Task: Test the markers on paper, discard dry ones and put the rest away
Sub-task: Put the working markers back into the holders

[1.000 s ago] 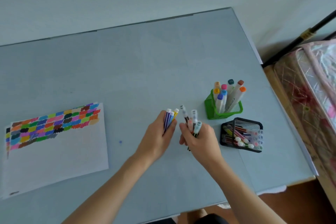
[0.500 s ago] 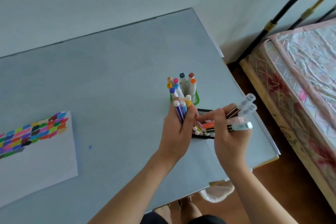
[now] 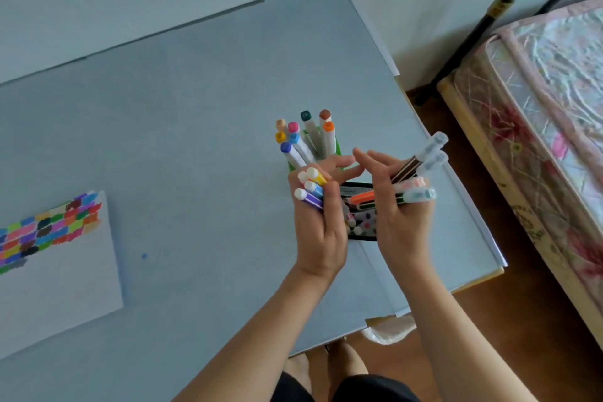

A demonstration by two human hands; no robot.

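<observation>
My left hand [image 3: 321, 228] grips a small bundle of markers [image 3: 311, 189] with white ends, purple, blue and yellow among them. My right hand [image 3: 396, 219] holds several thin markers [image 3: 414, 192] with clear caps that point right. Both hands hover over the black mesh holder [image 3: 357, 225], mostly hidden, with markers inside. Behind it the green mesh cup [image 3: 337, 148] holds thick white markers [image 3: 310, 137] with coloured caps. The test paper [image 3: 58, 271] lies at the left with rows of colour swatches.
The grey table [image 3: 195, 108] ends just right of the holders. A bed with a patterned cover [image 3: 538, 140] and a black metal frame [image 3: 473, 29] stands to the right. A white bag [image 3: 388, 331] shows below the table's front edge.
Both hands moved right from the table's middle to over the black holder, each still holding its markers. The view swung right, so the paper slid to the left edge.
</observation>
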